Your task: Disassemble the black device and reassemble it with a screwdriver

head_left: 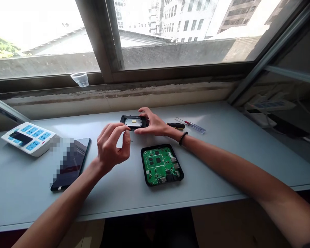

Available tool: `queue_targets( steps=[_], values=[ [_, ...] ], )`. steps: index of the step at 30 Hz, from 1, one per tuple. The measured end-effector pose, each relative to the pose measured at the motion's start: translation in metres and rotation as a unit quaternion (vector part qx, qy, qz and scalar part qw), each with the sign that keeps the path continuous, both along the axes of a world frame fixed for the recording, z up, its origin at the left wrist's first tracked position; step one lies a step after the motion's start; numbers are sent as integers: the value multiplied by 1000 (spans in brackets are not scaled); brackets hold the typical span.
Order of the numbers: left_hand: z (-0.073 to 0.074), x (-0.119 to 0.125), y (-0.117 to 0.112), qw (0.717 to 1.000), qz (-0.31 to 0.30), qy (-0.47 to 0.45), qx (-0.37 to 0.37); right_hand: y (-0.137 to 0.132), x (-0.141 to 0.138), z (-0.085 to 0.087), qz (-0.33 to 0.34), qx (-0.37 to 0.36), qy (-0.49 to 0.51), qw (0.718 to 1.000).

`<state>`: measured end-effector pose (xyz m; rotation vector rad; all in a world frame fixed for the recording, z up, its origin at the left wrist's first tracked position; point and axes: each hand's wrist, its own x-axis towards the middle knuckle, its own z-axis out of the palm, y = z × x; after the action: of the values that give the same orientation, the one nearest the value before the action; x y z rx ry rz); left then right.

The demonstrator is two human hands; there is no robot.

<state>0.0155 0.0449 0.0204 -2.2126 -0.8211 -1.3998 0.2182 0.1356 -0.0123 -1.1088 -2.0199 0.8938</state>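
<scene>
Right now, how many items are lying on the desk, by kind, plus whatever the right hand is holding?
Power strip: 1
Smartphone: 1
Screwdrivers: 2
Green circuit board in black case: 1
Black plastic frame, in the right hand: 1
Total: 6

Bare forearms (237, 168), dark beaded bracelet (183, 138) on the right wrist (176, 133)

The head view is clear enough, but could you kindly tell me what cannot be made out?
Head view:
- Small item in the left hand: its fingers hide most of it.
- Black frame: right hand covers its end.
- Phone screen: pixelated blur.
- Green circuit board chip markings: too small.
</scene>
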Motion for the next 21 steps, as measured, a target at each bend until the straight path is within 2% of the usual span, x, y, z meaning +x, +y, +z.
queue_targets(
  steps=[5,10,15,18,21],
  values=[
    [0,1,0,1000,1,4,0,16,15,-6,-29,2,16,999],
    [1,0,0,1000,2,3,4,34,36,-12,-97,26,10,995],
    [0,0,2,1000,1,-2,12,42,47,-11,-148,53,-3,988],
    [0,0,2,1000,3,-4,14,39,47,-8,-146,65,-25,987],
    [0,-1,2,1000,7,-7,12,34,45,-5,-112,69,-57,990]
  ],
)
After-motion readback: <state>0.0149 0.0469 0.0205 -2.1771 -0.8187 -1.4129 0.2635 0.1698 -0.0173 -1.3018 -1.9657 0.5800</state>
